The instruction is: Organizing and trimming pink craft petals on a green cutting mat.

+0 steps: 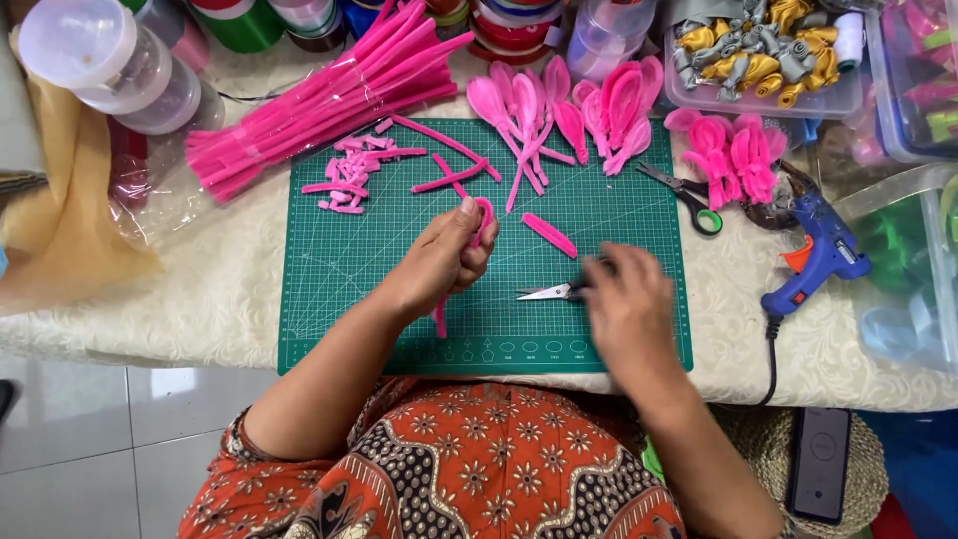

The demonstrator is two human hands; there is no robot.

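2 hands are at work over the green cutting mat (399, 250) on the worktop (230, 289). Your left hand (444, 262) is curled shut around a pink ribbon strip (482, 222): the looped top shows above your thumb and forefinger, and a short tail (439, 319) hangs out below your palm, so the strip sits near the middle of the mat, lifted just off it. Your right hand (627, 304) is blurred, lying over the handles of the small scissors (551, 292) whose blades point left toward your other hand; I cannot tell whether your fingers have closed on the handles or only rest on them. The strip looks light, thin and soft, likely to flop and unroll if you loosen your pinch, so grip it right at the fold where the loop meets, between thumb and forefinger, and let the tail hang free. It may be a little slick, so press flat, not with your nails. The scissors are stiff and sharp; take them by the handles, never the blades. A loose pink piece (549, 234) lies just beyond the scissors, cut scraps (349, 175) sit at the mat's far left corner, finished pink petals (559, 110) along its far edge, and a blue glue gun (823, 255) well off to your right.
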